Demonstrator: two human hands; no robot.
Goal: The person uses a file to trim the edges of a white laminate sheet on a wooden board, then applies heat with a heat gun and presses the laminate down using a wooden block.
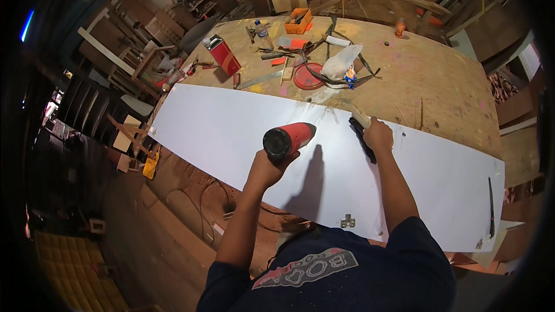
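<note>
My left hand (269,167) grips a red tool with a black rear end (293,137), which looks like a heat gun, angled toward the back over a long white panel (214,133). My right hand (377,136) is closed on a pale, flat wooden piece (359,115), with a dark cloth or pad (361,141) just beneath it at the panel's far edge; whether it grips both is unclear. A metal hinge (347,221) lies near the panel's front edge, and a thin dark strip (491,208) lies toward its right end.
Behind the panel, the wooden worktable (439,81) holds a red can (222,55), an orange crate (298,20), bottles, a red lid (307,76), dark cords and a plastic bag (341,60). Stacked boards (98,46) surround it. A cable (202,208) hangs below the front edge.
</note>
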